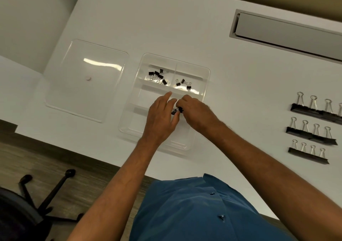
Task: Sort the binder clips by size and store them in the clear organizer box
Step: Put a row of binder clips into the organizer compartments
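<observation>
My right hand (196, 111) pinches a small binder clip (180, 109) over the clear organizer box (207, 74); my left hand (161, 114) lies relaxed beside it. Two far compartments already hold small clips (157, 76); three rows of larger clips (312, 127) still wait on the desk.

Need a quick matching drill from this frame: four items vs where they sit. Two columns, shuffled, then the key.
Items:
1. clear lid
2. large binder clips
3. small clips
4. cable hatch

Places:
A. rows on the desk, right of the organizer box
B. recessed in the desk, far right
C. far-left compartment of the box
D. flat on the desk, left of the box

Pairs: 1-D, 2-A, 3-C, 4-B
</observation>
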Tool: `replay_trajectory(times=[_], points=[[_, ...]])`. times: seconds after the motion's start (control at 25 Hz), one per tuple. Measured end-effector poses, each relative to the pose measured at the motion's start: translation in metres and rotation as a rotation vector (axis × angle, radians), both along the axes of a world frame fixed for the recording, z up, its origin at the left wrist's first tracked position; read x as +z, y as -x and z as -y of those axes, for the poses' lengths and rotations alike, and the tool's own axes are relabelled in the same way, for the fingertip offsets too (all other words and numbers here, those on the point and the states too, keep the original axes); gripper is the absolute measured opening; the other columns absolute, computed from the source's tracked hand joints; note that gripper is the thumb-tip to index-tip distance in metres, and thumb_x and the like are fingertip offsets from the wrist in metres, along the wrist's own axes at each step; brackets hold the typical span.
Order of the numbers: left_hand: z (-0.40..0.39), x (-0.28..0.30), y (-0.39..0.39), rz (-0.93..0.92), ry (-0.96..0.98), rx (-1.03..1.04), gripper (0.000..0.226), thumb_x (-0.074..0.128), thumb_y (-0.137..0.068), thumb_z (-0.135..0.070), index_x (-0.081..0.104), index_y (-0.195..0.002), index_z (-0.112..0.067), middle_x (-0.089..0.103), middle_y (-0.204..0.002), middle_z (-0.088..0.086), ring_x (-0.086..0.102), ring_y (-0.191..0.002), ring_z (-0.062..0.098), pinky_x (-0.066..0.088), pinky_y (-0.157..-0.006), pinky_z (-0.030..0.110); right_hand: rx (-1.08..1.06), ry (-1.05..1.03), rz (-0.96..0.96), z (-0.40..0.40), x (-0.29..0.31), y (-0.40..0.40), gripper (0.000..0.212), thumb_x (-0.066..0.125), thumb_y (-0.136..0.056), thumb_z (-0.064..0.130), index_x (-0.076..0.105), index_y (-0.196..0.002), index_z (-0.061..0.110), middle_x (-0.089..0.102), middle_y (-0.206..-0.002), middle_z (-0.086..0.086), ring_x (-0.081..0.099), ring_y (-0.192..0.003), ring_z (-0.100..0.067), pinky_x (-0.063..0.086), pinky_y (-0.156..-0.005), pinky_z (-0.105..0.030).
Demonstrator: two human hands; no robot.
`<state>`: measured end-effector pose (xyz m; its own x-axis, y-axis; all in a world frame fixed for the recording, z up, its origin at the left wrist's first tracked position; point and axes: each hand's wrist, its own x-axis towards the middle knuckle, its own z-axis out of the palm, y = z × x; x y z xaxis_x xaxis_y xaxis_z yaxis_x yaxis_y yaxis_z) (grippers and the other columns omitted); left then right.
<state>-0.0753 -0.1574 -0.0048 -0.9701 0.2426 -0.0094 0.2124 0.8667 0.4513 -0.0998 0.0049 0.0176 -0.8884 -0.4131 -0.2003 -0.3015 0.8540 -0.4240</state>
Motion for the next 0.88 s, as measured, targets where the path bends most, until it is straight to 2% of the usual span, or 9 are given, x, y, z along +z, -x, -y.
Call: replay_trajectory(times=[0.16, 0.28, 0.4, 0.48, 0.68, 0.88], points=[[-0.001, 0.005, -0.002, -0.080, 0.052, -0.010, 0.044, 0.058, -0.094, -0.033, 0.055, -0.133, -0.014, 0.043, -0.151, 0.009, 0.040, -0.137, 0.025, 0.030, -0.114, 0.039, -0.043, 0.090, -0.088, -0.016, 0.017, -0.010, 0.033, 0.067, -0.090, 0.003, 0.063, -0.119, 0.018, 0.060, -0.118, -0.003, 0.060, -0.099, -0.021, 0.055, -0.073, -0.034], [-0.012, 0.013, -0.006, -0.143, 0.046, -0.009, 0.038, 0.059, -0.093, -0.029, 0.058, -0.128, -0.014, 0.047, -0.147, 0.010, 0.043, -0.135, 0.026, 0.029, -0.114, 0.044, -0.170, 0.181, -0.187, -0.046, 0.033, -0.026, 0.020, 0.059, -0.096, 0.010, 0.065, -0.113, 0.019, 0.059, -0.117, 0.002, 0.058, -0.104, -0.016, 0.055, -0.075, -0.033], [-0.039, 0.025, -0.010, -0.183, -0.006, -0.056, 0.033, 0.059, -0.094, -0.027, 0.061, -0.125, -0.015, 0.050, -0.143, 0.009, 0.045, -0.133, 0.026, 0.030, -0.113, 0.044, -0.318, 0.188, -0.277, -0.091, 0.040, -0.053, 0.016, 0.056, -0.096, 0.013, 0.065, -0.107, 0.022, 0.058, -0.111, 0.007, 0.056, -0.103, -0.011, 0.051, -0.070, -0.028], [-0.062, 0.031, -0.014, -0.181, -0.042, -0.074, 0.032, 0.059, -0.094, -0.026, 0.061, -0.125, -0.017, 0.051, -0.143, 0.007, 0.044, -0.133, 0.025, 0.030, -0.113, 0.042, -0.407, 0.165, -0.279, -0.124, 0.037, -0.076, 0.016, 0.056, -0.096, 0.014, 0.065, -0.105, 0.024, 0.057, -0.109, 0.010, 0.055, -0.103, -0.010, 0.049, -0.066, -0.026], [-0.144, 0.035, -0.035, -0.143, -0.139, -0.154, 0.028, 0.058, -0.096, -0.027, 0.062, -0.123, -0.021, 0.052, -0.139, 0.000, 0.046, -0.129, 0.018, 0.030, -0.110, 0.035, -0.593, 0.150, -0.220, -0.226, 0.018, -0.140, 0.015, 0.057, -0.095, 0.014, 0.064, -0.102, 0.025, 0.055, -0.107, 0.012, 0.055, -0.102, -0.009, 0.054, -0.069, -0.034], [-0.241, 0.028, -0.072, -0.023, -0.204, -0.375, 0.024, 0.056, -0.097, -0.027, 0.063, -0.119, -0.020, 0.062, -0.122, -0.003, 0.057, -0.113, 0.017, 0.044, -0.098, 0.038, -0.767, 0.122, -0.198, -0.320, 0.001, -0.193, 0.017, 0.058, -0.094, 0.011, 0.065, -0.104, 0.023, 0.060, -0.106, 0.010, 0.054, -0.102, -0.010, 0.054, -0.077, -0.033]])
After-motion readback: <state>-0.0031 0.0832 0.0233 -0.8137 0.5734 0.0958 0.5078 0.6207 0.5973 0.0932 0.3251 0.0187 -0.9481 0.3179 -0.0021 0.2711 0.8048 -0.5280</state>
